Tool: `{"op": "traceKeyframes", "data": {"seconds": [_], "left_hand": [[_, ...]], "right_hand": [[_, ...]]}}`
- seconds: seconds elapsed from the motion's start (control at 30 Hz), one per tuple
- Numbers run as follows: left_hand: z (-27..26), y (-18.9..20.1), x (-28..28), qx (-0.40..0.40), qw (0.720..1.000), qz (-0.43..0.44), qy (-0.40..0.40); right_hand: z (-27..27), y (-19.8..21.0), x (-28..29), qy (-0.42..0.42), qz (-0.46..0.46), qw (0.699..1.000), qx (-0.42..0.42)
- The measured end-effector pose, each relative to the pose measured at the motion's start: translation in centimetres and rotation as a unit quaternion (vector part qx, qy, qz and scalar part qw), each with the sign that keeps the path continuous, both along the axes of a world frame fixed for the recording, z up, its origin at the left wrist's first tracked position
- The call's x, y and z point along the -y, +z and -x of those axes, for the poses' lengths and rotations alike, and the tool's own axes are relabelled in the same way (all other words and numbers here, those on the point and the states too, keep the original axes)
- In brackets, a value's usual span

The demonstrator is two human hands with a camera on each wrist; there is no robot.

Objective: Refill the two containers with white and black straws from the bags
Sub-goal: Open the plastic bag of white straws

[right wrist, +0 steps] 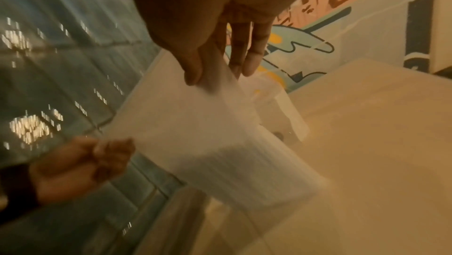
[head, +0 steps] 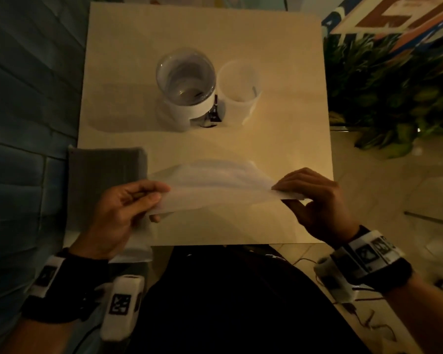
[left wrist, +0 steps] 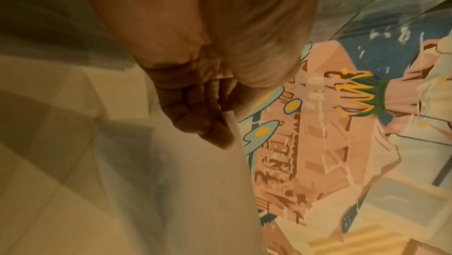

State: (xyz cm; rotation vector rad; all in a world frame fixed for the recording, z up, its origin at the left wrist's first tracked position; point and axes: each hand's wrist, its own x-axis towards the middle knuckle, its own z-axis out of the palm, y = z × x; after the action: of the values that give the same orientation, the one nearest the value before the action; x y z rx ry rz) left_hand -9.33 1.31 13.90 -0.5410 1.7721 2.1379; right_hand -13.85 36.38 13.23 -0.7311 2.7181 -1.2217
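- The left grip [head: 128, 204] pinches one end of the bag of white straws [head: 210, 185], and the right grip [head: 315, 200] pinches the other end. The bag hangs stretched between them just above the near part of the desk [head: 241, 139].
- Both holds look like fingertip pinches on thin plastic. I'd guess a harder pull to open it could slip one end free, and the bag would drop to the desk below the grips.
- If the plastic tears suddenly rather than opening neatly, straws could spill out between the two grips and roll off the near edge toward the person's lap.
- The clear container [head: 187, 83] and the white container [head: 239, 88] stand touching or nearly so, well beyond the grips. Both look almost empty, so probably light; a bag swung forward could knock one over.
- The light is dim and the wrist views blurred, so I cannot tell where the bag's opening lies.
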Motion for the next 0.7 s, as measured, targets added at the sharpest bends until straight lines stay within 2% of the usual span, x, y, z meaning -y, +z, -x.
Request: {"op": "traceKeyframes", "data": {"seconds": [0.07, 0.1, 0.13, 0.17, 0.2, 0.23, 0.3, 0.4, 0.53, 0.7], "left_hand": [[0.1, 0.0, 0.6, 0.007, 0.999, 0.046, 0.01], [0.4, -0.1, 0.9, 0.002, 0.992, 0.123, 0.012], [0.6, -0.3, 1.1, -0.025, 0.969, 0.245, 0.002], [0.9, -0.2, 1.0, -0.06, 0.928, 0.367, -0.006], [1.3, 0.4, 0.6, -0.117, 0.882, 0.457, -0.003], [1.8, 1.3, -0.3, -0.173, 0.848, 0.502, -0.002], [2.7, 3.0, -2.8, -0.268, 0.815, 0.513, -0.027], [4.3, 4.8, -7.3, -0.364, 0.801, 0.463, -0.108], [6.1, 4.0, -11.4, -0.414, 0.779, 0.439, -0.169], [7.3, 2.7, -12.8, -0.441, 0.769, 0.434, -0.162]], "right_hand": [[0.9, 0.5, 0.7, -0.011, 0.006, 1.0, -0.008], [1.3, 0.6, 1.2, -0.014, 0.007, 1.0, -0.007], [1.7, 0.6, 1.6, -0.016, 0.011, 1.0, 0.001], [2.1, 0.6, 2.1, -0.017, 0.02, 1.0, 0.012], [2.4, 0.7, 2.5, -0.019, 0.032, 0.999, 0.023], [2.7, 0.9, 3.0, -0.024, 0.045, 0.998, 0.033], [3.2, 1.4, 3.8, -0.027, 0.054, 0.997, 0.044], [3.6, 2.1, 4.5, -0.033, 0.054, 0.997, 0.053], [4.2, 2.6, 4.5, 0.0, 0.056, 0.997, 0.049], [4.5, 2.8, 4.0, 0.017, 0.036, 0.999, 0.021]]}}
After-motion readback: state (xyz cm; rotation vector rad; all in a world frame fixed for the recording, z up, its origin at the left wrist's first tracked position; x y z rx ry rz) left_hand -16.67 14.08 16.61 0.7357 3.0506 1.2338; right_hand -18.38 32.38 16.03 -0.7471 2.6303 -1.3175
